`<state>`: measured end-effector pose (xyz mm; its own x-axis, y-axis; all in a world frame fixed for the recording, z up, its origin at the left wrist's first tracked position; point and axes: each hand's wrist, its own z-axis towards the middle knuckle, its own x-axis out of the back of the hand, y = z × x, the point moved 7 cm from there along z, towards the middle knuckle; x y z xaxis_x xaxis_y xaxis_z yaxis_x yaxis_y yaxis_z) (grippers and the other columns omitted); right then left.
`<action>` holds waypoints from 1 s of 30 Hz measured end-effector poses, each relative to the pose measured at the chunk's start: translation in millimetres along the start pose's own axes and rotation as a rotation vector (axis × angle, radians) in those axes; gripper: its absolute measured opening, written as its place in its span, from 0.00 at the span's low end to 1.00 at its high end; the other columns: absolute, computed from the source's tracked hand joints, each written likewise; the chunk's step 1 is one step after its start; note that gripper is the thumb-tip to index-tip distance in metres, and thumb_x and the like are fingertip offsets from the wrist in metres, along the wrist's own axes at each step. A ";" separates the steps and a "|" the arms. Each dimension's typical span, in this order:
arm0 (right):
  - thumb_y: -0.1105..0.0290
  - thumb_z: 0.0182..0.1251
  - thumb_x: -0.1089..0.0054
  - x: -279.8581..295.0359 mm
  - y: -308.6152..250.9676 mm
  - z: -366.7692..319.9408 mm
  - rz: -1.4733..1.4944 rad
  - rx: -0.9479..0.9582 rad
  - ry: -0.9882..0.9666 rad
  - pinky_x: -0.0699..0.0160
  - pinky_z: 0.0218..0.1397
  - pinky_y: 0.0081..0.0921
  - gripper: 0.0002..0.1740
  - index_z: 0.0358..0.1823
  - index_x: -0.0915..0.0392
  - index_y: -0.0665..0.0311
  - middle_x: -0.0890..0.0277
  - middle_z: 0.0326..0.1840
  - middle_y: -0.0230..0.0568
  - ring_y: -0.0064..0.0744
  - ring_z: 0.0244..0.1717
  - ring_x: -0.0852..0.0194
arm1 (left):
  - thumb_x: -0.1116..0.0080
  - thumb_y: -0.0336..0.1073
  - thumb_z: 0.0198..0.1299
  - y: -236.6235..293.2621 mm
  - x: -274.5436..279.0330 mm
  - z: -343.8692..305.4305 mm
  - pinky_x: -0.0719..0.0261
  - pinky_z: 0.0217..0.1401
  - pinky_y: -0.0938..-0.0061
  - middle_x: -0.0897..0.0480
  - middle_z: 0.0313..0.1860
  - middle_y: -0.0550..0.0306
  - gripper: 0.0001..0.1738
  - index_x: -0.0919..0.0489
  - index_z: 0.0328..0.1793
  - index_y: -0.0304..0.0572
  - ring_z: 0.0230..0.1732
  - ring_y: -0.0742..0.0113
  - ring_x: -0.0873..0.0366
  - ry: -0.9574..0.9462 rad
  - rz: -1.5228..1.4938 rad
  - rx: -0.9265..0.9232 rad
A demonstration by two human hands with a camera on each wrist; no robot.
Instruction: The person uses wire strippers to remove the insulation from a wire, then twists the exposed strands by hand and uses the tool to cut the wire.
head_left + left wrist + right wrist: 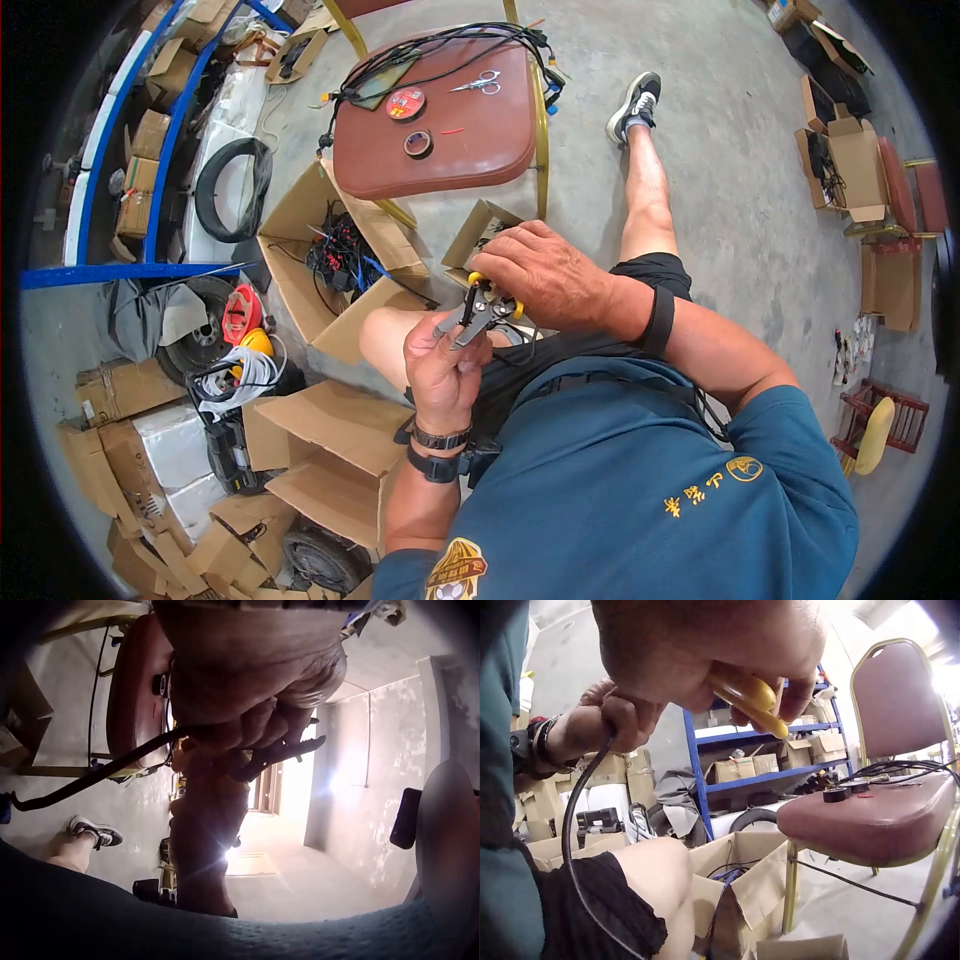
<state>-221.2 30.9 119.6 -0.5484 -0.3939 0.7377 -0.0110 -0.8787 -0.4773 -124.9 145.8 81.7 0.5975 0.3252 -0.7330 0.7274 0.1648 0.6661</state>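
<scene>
My right hand grips the yellow handles of a pair of wire strippers. Their silver metal jaws point toward my left hand, whose thumb lies right at them. Between the fingers of the left hand I pinch a black cable, which hangs down past my knee in the right wrist view. The left wrist view shows this cable running off to the side and the dark outline of the strippers beyond my fingers. The cable's end is hidden among the hands.
Ahead, a brown padded chair holds looped black cables, scissors, a red tape roll and a dark tape roll. An open carton with tangled wires stands beside my knee. Blue shelving and more cartons line the left.
</scene>
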 end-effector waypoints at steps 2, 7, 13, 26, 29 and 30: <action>0.74 0.56 0.37 -3.1 2.6 -3.0 0.026 -0.023 -0.044 0.31 0.53 0.38 0.21 0.53 0.28 0.64 0.25 0.43 0.42 0.43 0.47 0.27 | 0.36 0.34 0.65 -1.6 4.5 0.6 0.38 0.23 0.78 0.25 0.25 0.58 0.10 0.20 0.44 0.31 0.20 0.77 0.37 0.005 -0.022 0.014; 0.74 0.53 0.38 -12.5 12.4 -10.2 -0.003 -0.174 -0.110 0.34 0.48 0.38 0.17 0.45 0.28 0.64 0.30 0.37 0.42 0.45 0.42 0.29 | 0.41 0.30 0.69 2.7 8.5 9.4 0.37 0.25 0.80 0.24 0.25 0.60 0.07 0.20 0.44 0.32 0.21 0.76 0.34 0.145 0.179 -0.083; 0.72 0.56 0.42 -20.3 22.6 -15.2 -0.152 -0.297 -0.122 0.35 0.47 0.39 0.12 0.42 0.29 0.63 0.28 0.36 0.43 0.45 0.41 0.27 | 0.42 0.30 0.69 -5.0 25.5 25.6 0.38 0.26 0.81 0.24 0.26 0.63 0.06 0.19 0.43 0.32 0.22 0.78 0.36 0.348 0.491 -0.208; 0.76 0.55 0.38 -10.9 19.1 -10.9 -0.025 -0.131 0.011 0.33 0.52 0.38 0.24 0.56 0.28 0.62 0.24 0.46 0.40 0.41 0.50 0.25 | 0.43 0.30 0.66 -6.8 10.5 13.0 0.40 0.24 0.81 0.27 0.25 0.63 0.10 0.21 0.49 0.30 0.21 0.77 0.37 0.122 0.199 -0.102; 0.76 0.55 0.36 -10.6 20.8 -11.0 0.005 -0.122 0.013 0.32 0.54 0.38 0.25 0.57 0.28 0.61 0.23 0.49 0.41 0.42 0.54 0.25 | 0.40 0.30 0.66 -9.1 6.2 11.7 0.40 0.24 0.80 0.26 0.24 0.61 0.09 0.20 0.47 0.30 0.21 0.77 0.37 0.113 0.137 -0.073; 0.76 0.55 0.36 -10.0 20.3 -10.6 0.008 -0.114 0.021 0.31 0.54 0.38 0.26 0.57 0.28 0.61 0.23 0.50 0.41 0.43 0.54 0.25 | 0.38 0.31 0.66 -9.5 5.6 11.6 0.40 0.24 0.80 0.25 0.24 0.61 0.09 0.20 0.45 0.30 0.21 0.77 0.37 0.121 0.115 -0.063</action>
<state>-224.8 19.9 97.5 -0.5659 -0.3942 0.7241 -0.1006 -0.8387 -0.5352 -124.5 135.2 69.7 0.6279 0.4539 -0.6323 0.6319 0.1771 0.7546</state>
